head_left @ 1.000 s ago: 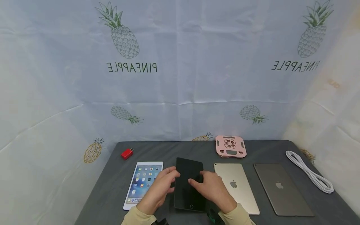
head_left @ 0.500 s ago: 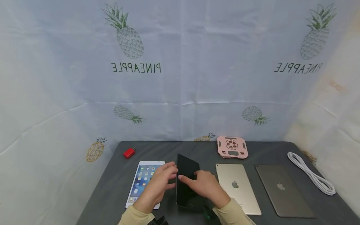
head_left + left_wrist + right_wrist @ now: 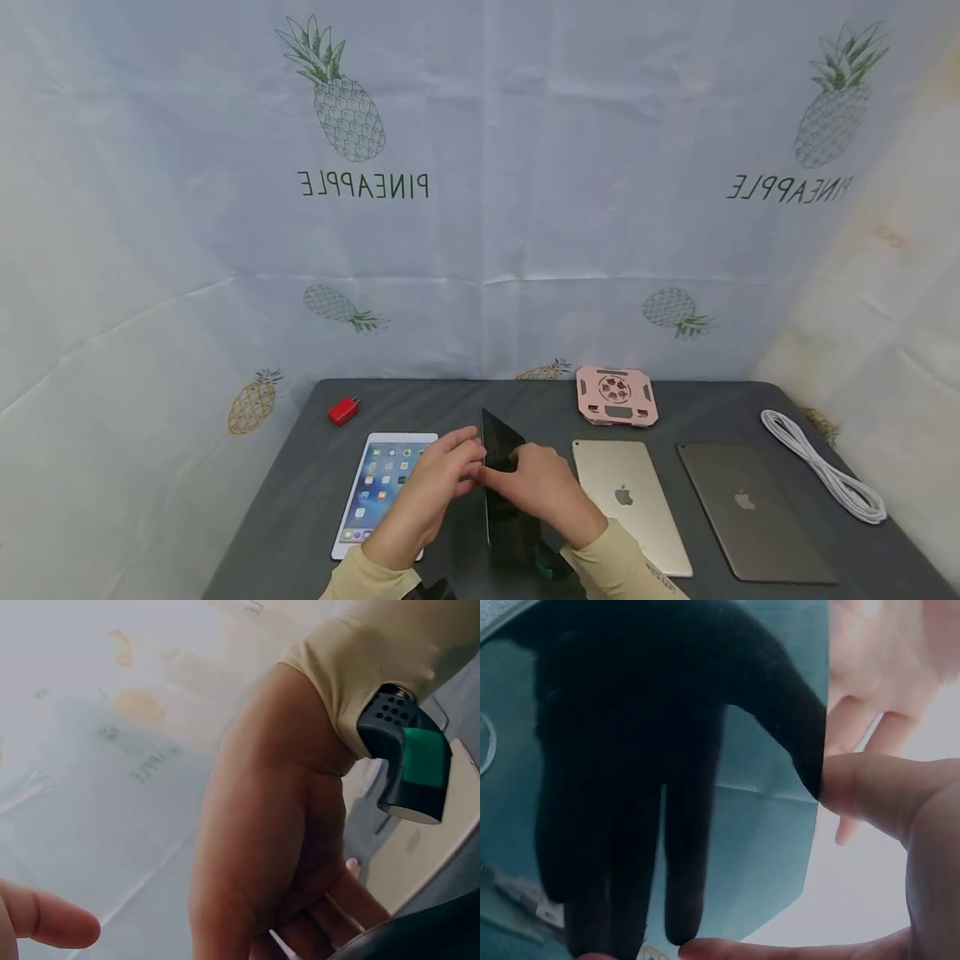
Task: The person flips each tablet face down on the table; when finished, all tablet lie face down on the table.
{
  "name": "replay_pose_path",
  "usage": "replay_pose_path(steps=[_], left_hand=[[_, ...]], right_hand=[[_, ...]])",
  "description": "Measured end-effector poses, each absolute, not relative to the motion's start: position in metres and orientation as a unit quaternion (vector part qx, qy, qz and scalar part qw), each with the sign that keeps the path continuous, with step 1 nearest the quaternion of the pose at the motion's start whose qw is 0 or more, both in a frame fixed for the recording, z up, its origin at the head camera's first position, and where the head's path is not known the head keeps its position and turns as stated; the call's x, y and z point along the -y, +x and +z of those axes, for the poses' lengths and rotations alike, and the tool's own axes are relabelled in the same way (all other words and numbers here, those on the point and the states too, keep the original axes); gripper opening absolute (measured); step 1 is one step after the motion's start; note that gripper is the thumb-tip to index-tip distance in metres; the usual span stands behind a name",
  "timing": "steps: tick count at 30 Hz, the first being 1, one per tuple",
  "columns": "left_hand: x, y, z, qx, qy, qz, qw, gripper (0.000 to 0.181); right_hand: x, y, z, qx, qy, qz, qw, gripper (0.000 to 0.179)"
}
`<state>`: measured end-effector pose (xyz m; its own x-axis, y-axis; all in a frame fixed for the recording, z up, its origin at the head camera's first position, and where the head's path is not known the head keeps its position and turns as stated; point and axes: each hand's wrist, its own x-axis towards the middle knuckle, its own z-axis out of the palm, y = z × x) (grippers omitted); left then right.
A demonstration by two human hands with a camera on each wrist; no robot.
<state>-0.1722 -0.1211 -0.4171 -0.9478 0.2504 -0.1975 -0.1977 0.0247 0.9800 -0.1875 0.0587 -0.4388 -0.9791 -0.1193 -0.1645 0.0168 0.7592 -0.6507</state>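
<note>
A black tablet (image 3: 504, 518) is tipped up steeply, its left edge raised and dark glossy screen facing right. My right hand (image 3: 547, 487) grips it, thumb at the raised left edge and fingers at the far side of the screen. The right wrist view shows the thumb (image 3: 862, 784) against the edge of the tablet (image 3: 769, 847), whose screen reflects the hand. My left hand (image 3: 442, 471) hovers by the tablet's left side, fingers extended. In the right wrist view, the left hand (image 3: 877, 690) appears past that edge. A left digit (image 3: 52, 922) shows in the left wrist view.
Left of the hands lies a white tablet (image 3: 386, 479) with its screen lit, a red charger plug (image 3: 344, 411) behind it. A gold tablet (image 3: 630, 500) and a grey tablet (image 3: 750, 508) lie face down. A pink stand (image 3: 616, 396) and white cable (image 3: 821, 467) sit farther out.
The black tablet has turned from nearly face-up to steeply tilted, left edge up. The right hand has moved left, bringing its thumb to that edge; the left hand stays beside it.
</note>
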Motion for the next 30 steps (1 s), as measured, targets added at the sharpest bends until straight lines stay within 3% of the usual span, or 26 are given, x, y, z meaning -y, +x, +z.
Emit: replay_pose_path(steps=[5, 17, 30], left_hand=[[0.11, -0.171, -0.413, -0.694, 0.04, 0.702, 0.155, 0.07], [0.1, -0.175, -0.423, -0.696, 0.043, 0.701, 0.152, 0.069], [0.093, -0.185, -0.449, -0.729, 0.023, 0.659, 0.182, 0.072]], right_hand=[[-0.068, -0.189, -0.432, -0.93, -0.023, -0.358, 0.087, 0.071], [-0.096, -0.184, -0.421, -0.911, -0.05, -0.403, 0.071, 0.043], [-0.125, -0.177, -0.428, -0.888, -0.026, -0.458, 0.032, 0.034]])
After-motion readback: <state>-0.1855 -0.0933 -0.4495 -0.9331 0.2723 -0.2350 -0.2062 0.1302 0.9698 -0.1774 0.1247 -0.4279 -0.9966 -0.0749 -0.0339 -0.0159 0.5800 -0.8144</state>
